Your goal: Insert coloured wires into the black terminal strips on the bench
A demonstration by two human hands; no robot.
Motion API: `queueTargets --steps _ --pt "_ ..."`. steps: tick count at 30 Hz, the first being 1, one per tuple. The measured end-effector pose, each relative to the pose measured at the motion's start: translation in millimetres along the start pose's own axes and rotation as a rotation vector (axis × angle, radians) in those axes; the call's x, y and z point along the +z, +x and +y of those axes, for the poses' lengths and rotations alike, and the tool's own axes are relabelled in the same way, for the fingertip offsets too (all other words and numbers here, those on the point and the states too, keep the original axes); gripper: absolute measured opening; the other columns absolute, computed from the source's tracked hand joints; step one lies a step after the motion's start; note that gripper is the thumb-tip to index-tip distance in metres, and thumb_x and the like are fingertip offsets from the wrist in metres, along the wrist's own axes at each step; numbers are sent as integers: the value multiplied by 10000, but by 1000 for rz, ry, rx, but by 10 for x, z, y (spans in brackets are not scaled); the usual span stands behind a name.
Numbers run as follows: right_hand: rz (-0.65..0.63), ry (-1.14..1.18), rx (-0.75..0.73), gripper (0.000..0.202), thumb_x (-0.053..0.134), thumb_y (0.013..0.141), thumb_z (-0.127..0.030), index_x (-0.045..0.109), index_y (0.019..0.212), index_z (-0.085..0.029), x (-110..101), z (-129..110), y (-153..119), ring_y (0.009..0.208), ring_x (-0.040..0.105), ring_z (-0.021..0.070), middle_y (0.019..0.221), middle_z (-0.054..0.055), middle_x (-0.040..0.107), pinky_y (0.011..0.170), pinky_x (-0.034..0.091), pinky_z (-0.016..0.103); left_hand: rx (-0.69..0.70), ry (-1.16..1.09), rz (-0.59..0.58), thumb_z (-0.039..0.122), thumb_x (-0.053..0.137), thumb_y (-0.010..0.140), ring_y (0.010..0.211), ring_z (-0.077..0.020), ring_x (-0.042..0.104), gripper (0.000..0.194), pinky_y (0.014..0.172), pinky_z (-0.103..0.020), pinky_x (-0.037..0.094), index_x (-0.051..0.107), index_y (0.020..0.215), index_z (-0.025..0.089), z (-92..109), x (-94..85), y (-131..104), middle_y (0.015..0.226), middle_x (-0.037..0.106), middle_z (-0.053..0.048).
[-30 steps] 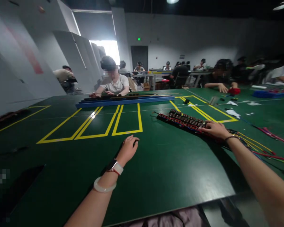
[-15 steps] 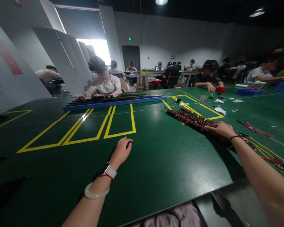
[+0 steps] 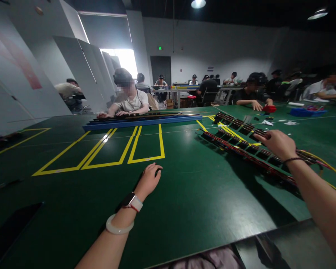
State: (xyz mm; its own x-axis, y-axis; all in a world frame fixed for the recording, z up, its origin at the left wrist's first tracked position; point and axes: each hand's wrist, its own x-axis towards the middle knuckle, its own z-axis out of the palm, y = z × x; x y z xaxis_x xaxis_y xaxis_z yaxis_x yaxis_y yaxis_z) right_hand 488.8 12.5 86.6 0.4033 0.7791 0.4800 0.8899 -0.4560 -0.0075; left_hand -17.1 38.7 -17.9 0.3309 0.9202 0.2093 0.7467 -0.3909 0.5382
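Observation:
My right hand (image 3: 281,145) grips the top of a dark segmented strip (image 3: 239,125), which is lifted and angled across the right side of the table. Below it lies a second dark strip (image 3: 249,149) with square segments, and red wires (image 3: 240,155) run along its near edge. Yellow wires (image 3: 322,158) trail off beyond my right wrist. My left hand (image 3: 151,177) rests on the green table with nothing in it, fingers loosely bent and the thumb apart, just in front of a yellow tape outline.
Yellow tape outlines (image 3: 120,163) mark the green tabletop (image 3: 190,201). A long blue tray (image 3: 145,122) with dark strips stands at the far side, before a seated person (image 3: 131,95). Further right are a blue bin (image 3: 308,111), a red object (image 3: 269,108) and white scraps.
My right hand has risen and moved right, drawing one dark strip up and away from the bundle, so gaps now show between the strips. The left hand keeps its place on the table.

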Motion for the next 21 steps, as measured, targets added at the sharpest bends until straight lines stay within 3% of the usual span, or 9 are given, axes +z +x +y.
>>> queueTargets --steps 3,5,7,10,15,21 --pt "209 -12 -68 475 455 803 -631 551 654 -191 -172 -269 16 644 473 175 828 91 599 521 251 266 34 -10 30 286 401 865 1233 -217 399 277 1033 -426 322 597 1047 215 -12 20 -2 1181 561 -60" --pt "250 2 -137 501 437 800 -656 547 660 -188 -267 -524 -2 637 464 167 807 81 592 523 249 267 66 -20 55 276 396 870 1222 -204 408 270 1037 -415 321 597 1041 218 4 20 -13 1170 564 -54" --pt "185 58 -243 525 420 796 -675 555 669 -184 -336 -843 -57 624 458 159 795 77 588 519 249 269 105 -27 66 262 379 879 1205 -197 421 267 1029 -412 331 594 1034 223 43 10 -34 1155 569 -46" --pt "-33 182 -391 542 407 789 -693 581 689 -190 -361 -1421 -218 591 465 154 749 61 594 510 247 267 194 -13 66 231 357 885 1088 -184 497 252 965 -381 390 593 970 211 139 -11 -85 1051 596 -46" --pt "-357 380 -638 506 443 783 -673 603 698 -200 -167 -2481 -630 619 531 149 747 32 623 501 281 239 362 85 46 184 350 878 904 -173 540 220 841 -345 431 566 919 197 319 -33 -200 898 600 -44" --pt "-429 537 -849 454 514 780 -621 635 766 -184 43 -3571 -1169 715 588 186 830 67 637 551 351 244 572 190 4 187 388 857 802 -165 545 191 785 -326 419 575 893 179 386 -32 -265 819 613 -43"
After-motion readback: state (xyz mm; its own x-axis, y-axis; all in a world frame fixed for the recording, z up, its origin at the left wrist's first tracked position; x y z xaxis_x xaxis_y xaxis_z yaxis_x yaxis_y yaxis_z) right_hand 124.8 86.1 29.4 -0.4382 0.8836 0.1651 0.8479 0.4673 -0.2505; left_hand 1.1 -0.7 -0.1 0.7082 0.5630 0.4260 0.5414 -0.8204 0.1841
